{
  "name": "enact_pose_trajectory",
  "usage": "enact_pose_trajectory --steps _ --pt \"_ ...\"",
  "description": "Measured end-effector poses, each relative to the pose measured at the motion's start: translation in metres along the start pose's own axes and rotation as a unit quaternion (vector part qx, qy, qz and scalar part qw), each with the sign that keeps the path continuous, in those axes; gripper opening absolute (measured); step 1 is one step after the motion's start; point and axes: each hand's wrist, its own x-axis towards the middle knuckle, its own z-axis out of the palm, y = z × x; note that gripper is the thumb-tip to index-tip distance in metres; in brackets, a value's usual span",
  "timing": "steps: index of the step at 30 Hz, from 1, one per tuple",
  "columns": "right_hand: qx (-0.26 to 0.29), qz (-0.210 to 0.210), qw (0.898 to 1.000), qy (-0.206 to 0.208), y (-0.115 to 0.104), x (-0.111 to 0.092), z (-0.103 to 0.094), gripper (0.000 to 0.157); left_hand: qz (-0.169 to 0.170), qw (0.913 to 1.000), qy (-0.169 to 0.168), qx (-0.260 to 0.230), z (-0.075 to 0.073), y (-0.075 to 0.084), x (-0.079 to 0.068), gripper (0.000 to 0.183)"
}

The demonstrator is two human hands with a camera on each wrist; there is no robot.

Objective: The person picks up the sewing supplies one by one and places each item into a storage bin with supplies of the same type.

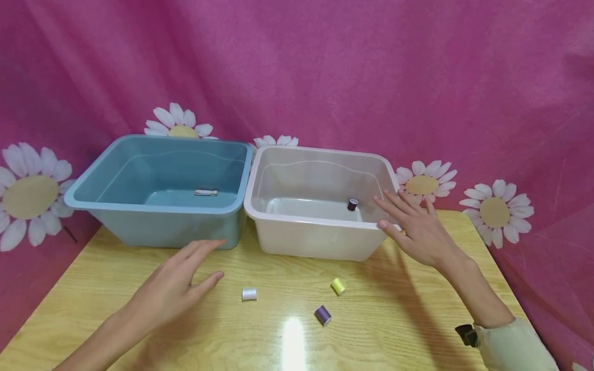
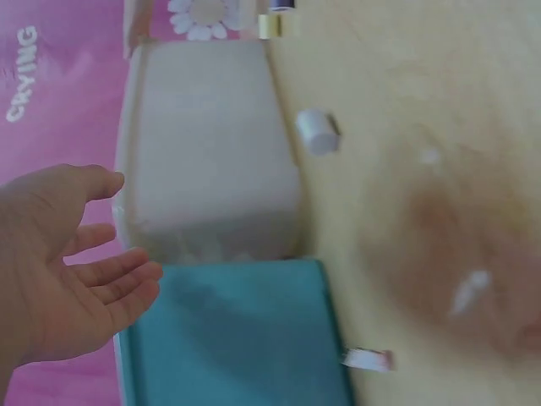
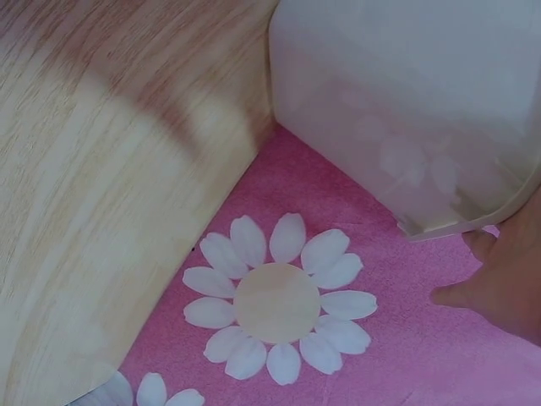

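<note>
My left hand [image 1: 164, 288] hovers over the table in front of the blue bin [image 1: 158, 209], fingers extended and thumb apart, holding nothing. In the left wrist view the left hand [image 2: 76, 271] shows loosely bent fingers. My right hand [image 1: 424, 232] is spread at the right rim of the white bin [image 1: 315, 239], its fingertips overlapping that rim. Inside the white bin stands a dark thread spool [image 1: 352, 204]. A small pale strip-like item [image 1: 206, 192] lies in the blue bin. On the table are a white spool [image 1: 249, 294], a yellow spool [image 1: 338, 286] and a purple spool [image 1: 323, 315].
Both bins stand side by side along the back of the wooden table [image 1: 223, 340]. A pink cloth [image 1: 325, 72] with white daisies hangs behind and around them. The table's right edge runs close beside my right forearm.
</note>
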Motion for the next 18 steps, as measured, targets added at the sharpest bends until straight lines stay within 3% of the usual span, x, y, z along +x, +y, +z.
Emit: enact_pose_trajectory --steps 7,14,18 --pt "-0.005 -0.004 1.0 -0.003 0.001 0.001 -0.001 0.053 -0.073 0.9965 -0.035 -0.022 0.01 -0.025 -0.017 0.046" --pt "0.0 0.002 1.0 -0.01 0.001 0.001 -0.002 0.053 -0.121 0.9919 0.002 -0.038 0.015 -0.052 -0.029 0.038" --pt "0.003 0.005 1.0 -0.015 0.0 0.001 -0.002 0.054 -0.164 0.9861 0.003 -0.025 0.015 -0.064 -0.032 0.04"
